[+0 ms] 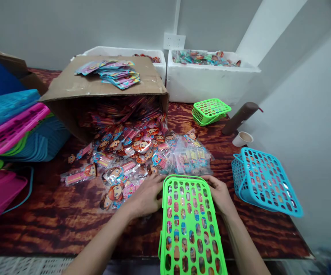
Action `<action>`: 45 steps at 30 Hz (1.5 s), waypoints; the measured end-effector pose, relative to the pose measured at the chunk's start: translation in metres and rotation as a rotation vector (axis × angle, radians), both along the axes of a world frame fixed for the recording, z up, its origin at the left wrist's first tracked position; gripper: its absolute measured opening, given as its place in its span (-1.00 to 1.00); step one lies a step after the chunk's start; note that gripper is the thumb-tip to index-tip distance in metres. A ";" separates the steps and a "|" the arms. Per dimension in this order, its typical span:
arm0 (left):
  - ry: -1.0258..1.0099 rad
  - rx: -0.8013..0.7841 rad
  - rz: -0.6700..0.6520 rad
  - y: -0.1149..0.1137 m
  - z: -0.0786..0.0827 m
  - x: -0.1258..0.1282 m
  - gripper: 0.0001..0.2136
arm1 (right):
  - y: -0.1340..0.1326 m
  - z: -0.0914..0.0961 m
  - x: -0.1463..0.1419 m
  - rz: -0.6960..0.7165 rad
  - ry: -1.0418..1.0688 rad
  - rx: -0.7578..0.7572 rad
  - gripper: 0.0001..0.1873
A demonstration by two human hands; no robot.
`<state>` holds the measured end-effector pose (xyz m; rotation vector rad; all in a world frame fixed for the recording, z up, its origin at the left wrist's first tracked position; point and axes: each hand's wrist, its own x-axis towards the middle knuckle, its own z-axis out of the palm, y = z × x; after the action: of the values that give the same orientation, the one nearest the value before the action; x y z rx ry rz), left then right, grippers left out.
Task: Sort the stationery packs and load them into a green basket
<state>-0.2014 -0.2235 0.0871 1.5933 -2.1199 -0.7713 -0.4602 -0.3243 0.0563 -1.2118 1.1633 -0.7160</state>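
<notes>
A bright green plastic basket (192,214) with a slotted lid is right in front of me, its near end cut off by the bottom of the head view. Small colourful packets show through the slots. At its far left corner my left hand (148,194) grips the side, fingers partly hidden behind the rim. My right hand (221,194) holds the far right corner in the same way. Just beyond the basket lies a clear bag of small packets (192,156). To the left of it spreads a pile of cartoon-girl packets (138,149).
A cardboard box (68,82) on its side spills packets. White foam boxes (211,84) stand behind. At right are a lidded blue basket (268,183), a paper cup (242,139), a brown cylinder (240,117) and a small green basket (211,110). Stacked baskets (39,137) fill the left.
</notes>
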 end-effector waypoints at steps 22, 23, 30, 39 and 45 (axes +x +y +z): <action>0.123 0.051 0.436 -0.024 -0.001 -0.001 -0.86 | -0.039 0.015 0.006 0.295 0.272 -0.209 -0.78; 0.107 0.053 0.432 -0.027 0.002 0.000 -0.87 | -0.040 0.016 0.008 0.306 0.273 -0.204 -0.78; 0.126 0.006 0.470 -0.030 0.010 -0.009 -0.83 | -0.036 0.030 0.010 0.275 0.325 -0.300 -0.79; -0.236 -0.639 0.245 0.000 0.014 -0.014 -0.82 | 0.009 0.056 -0.002 0.048 0.263 -0.601 -0.80; -0.266 -0.663 0.117 0.027 0.013 -0.014 -0.84 | 0.049 0.052 -0.016 0.067 0.372 -0.769 -0.81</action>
<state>-0.2158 -0.1964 0.1005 1.4695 -2.1096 0.1944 -0.4766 -0.2749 0.1078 -2.0863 1.1693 -0.9541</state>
